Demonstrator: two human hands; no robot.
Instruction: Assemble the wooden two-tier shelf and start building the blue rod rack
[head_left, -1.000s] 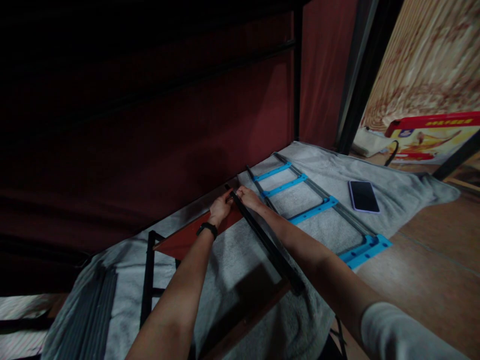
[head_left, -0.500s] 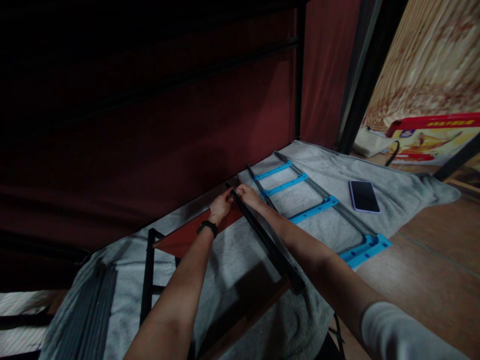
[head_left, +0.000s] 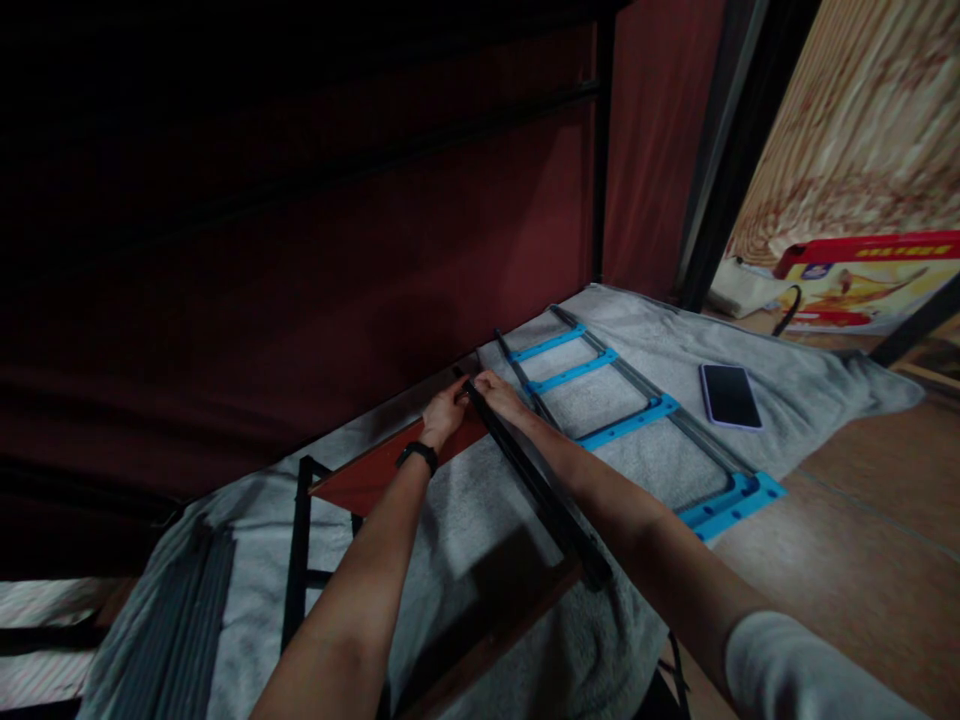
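Between the two hands I see the far end of the black bar (head_left: pixel 525 470), by the red board (head_left: pixel 358 488). The left hand (head_left: pixel 444 412) grips that end; the right hand (head_left: pixel 499 395) curls beside it, but I can't tell on what. I'd judge this step as fitting; next calls for steadying the bar.

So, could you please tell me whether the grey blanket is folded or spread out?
Spread out: the grey blanket extends beneath the phone and the blue-barred frame, though it looks rumpled towards its right-hand end.
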